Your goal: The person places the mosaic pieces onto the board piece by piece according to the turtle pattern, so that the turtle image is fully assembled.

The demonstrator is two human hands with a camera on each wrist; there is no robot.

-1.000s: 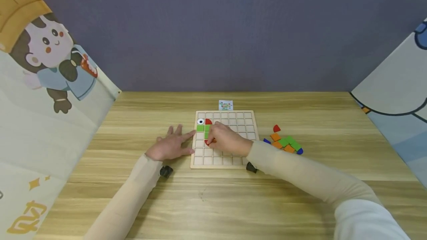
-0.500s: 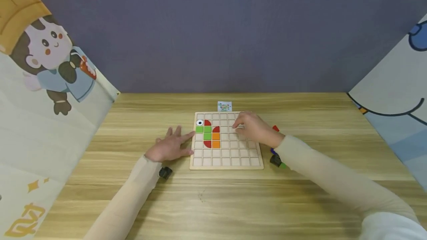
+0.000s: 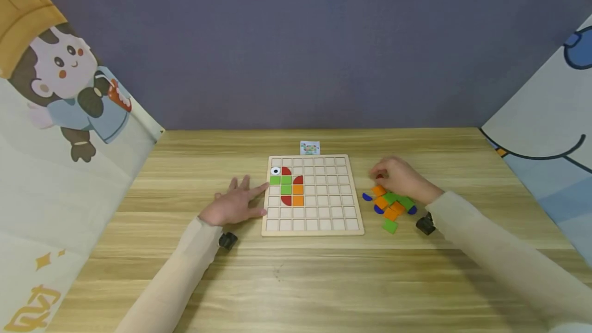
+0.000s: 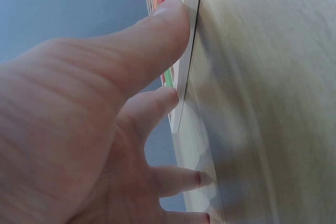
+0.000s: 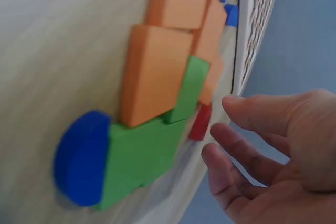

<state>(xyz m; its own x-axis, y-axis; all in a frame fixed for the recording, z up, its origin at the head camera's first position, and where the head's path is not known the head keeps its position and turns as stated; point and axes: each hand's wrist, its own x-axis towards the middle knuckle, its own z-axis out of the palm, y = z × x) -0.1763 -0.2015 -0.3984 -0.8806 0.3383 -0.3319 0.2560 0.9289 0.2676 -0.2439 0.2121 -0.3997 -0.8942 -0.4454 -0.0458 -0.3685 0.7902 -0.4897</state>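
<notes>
A wooden grid board [image 3: 312,233] lies on the table with an eye tile [image 3: 275,171], several green squares [image 3: 286,189], red quarter-round pieces [image 3: 286,200] and two orange squares [image 3: 298,200] set in its left cells. My left hand [image 3: 233,204] lies spread at the board's left side, its thumb and index fingertip against the edge in the left wrist view. Over at the right, my right hand [image 3: 401,178] reaches down to a loose red quarter-round piece [image 5: 200,123]. Its thumb and fingertips are apart around that piece, fingers loosely bent.
Beside the board's right edge is a loose pile of orange squares [image 3: 390,214], green squares [image 3: 390,226] and blue rounded pieces [image 3: 367,197]. A small printed picture card [image 3: 310,148] lies behind the board. A dark panel [image 3: 319,45] rises at the table's back.
My right hand has left the board, uncovering a red quarter-round piece and the orange squares there, and has moved right to the loose pieces. My left hand has stayed at the board's edge.
</notes>
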